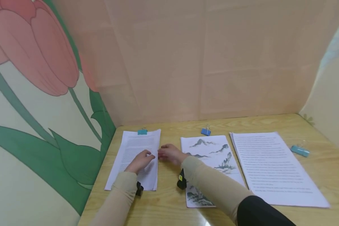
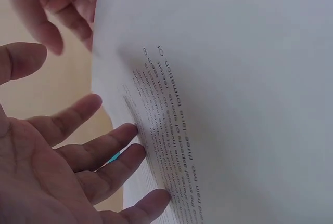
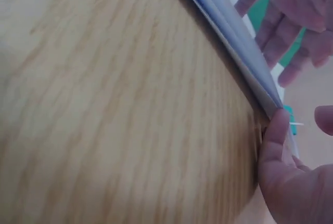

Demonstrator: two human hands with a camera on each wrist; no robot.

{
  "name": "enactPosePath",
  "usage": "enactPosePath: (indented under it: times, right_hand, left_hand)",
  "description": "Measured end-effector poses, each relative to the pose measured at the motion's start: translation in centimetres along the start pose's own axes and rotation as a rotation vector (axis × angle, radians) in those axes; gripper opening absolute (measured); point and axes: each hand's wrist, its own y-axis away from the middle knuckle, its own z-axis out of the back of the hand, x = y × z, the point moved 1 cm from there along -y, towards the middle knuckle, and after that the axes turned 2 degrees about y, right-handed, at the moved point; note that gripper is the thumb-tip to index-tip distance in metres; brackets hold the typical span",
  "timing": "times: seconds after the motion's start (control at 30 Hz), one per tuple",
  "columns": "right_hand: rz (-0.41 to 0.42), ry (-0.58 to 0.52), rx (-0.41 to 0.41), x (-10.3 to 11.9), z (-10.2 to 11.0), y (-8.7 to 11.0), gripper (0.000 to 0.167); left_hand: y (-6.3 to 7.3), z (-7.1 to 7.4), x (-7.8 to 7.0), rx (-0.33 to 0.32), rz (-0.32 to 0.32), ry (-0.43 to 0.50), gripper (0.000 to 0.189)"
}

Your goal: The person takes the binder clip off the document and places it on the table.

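A stack of printed sheets [image 1: 138, 142] lies at the left of the table, with a teal binder clip [image 1: 142, 132] on its top edge. Over its right half is my left hand [image 1: 142, 161]; in the left wrist view its spread fingers [image 2: 112, 143] reach the printed page. My right hand [image 1: 171, 153] is at the stack's right edge. One straight finger [image 3: 278, 130] meets the side of the sheets [image 3: 234, 47] in the right wrist view, and the thumb stands apart from it.
A landscape picture sheet [image 1: 203, 153] lies right of the hands, partly under my right forearm, with a blue binder clip [image 1: 206, 131] behind it. Farther right are a larger stack of printed pages [image 1: 274, 169] and another teal clip [image 1: 300, 151]. Walls border the table's back and sides.
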Motion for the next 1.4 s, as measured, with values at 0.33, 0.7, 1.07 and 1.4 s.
enactPosePath:
  times: [0.33,0.7,1.07,1.4]
  right_hand:
    - [0.035,0.219,-0.116,-0.8,-0.2,-0.1,0.051]
    - [0.037,0.281,-0.106,-0.6,-0.3,0.2,0.068]
    - [0.051,0.299,-0.095,-0.2,-0.6,0.8,0.074]
    - [0.073,0.387,-0.065,0.4,-0.1,1.3,0.069]
  left_hand:
    - [0.0,0.7,-0.1,-0.010,-0.017,0.005,0.032]
    - [-1.5,3.9,2.9,-0.212,0.141,-0.101,0.071]
    - [-1.5,5.3,4.6,-0.215,0.237,-0.090,0.077]
    - [-1.4,6.0,5.0,-0.193,0.214,0.025,0.072]
